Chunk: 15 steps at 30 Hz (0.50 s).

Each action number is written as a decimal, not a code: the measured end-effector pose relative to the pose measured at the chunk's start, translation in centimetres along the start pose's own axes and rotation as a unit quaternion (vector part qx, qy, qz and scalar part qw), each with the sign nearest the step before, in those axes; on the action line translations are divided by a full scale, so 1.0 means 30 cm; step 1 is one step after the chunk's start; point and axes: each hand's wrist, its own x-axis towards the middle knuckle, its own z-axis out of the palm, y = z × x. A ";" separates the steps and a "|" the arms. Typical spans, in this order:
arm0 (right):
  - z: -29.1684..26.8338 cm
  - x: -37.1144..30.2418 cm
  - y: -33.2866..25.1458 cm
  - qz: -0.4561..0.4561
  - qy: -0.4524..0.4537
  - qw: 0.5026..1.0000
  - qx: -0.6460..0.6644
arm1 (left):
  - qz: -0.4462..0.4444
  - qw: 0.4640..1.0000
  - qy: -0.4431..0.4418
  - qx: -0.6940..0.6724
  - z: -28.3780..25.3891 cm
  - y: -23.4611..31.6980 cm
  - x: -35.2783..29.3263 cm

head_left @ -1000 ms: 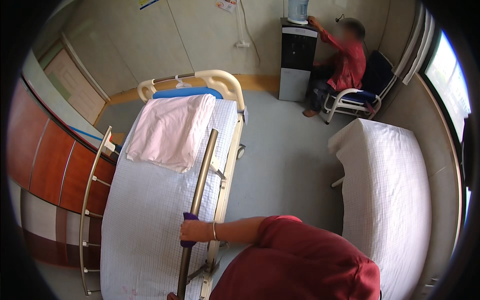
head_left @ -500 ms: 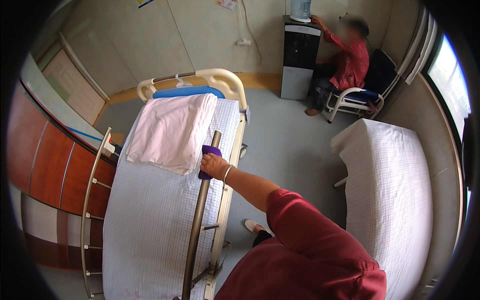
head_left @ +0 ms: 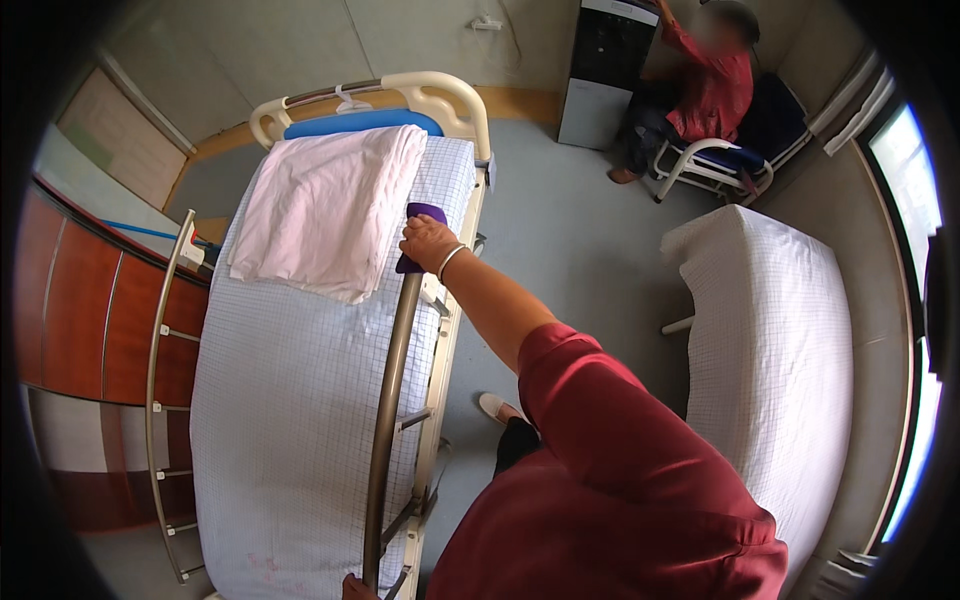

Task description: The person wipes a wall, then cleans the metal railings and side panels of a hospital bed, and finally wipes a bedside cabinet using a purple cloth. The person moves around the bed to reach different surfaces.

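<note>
My right hand [head_left: 429,243] is closed round a purple cloth [head_left: 427,211], pressing it over the far end of a brownish metal bed rail [head_left: 393,385]. The rail runs along the right side of a bed [head_left: 290,430] covered with a white checked sheet. At the lower edge, my left hand [head_left: 357,588] shows only in part, its fingers closed at the near end of the same rail. A folded pale pink sheet or blanket [head_left: 325,205] lies on the bed near the cream headboard [head_left: 450,95], left of my right hand.
On the bed's left side stands a second rail [head_left: 158,370], beside reddish-brown cabinets [head_left: 75,300]. A second bed with a white checked cover [head_left: 765,370] stands to the right. A person in red [head_left: 712,95] sits on a chair next to a black and grey water dispenser [head_left: 605,75].
My right hand has slid with the purple cloth along the rail to its far end. My left hand shows more at the lower edge. The whole view has tilted downward.
</note>
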 end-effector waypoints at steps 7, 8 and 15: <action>0.008 0.055 0.086 0.025 -0.022 0.999 -0.005 | 0.001 0.999 -0.014 0.033 0.005 -0.008 0.003; 0.001 0.061 0.089 0.024 -0.034 0.999 -0.008 | 0.004 1.000 -0.016 0.023 0.016 -0.025 0.007; -0.018 0.079 0.127 0.051 -0.055 0.997 0.022 | -0.011 0.998 -0.050 0.039 0.014 -0.032 0.008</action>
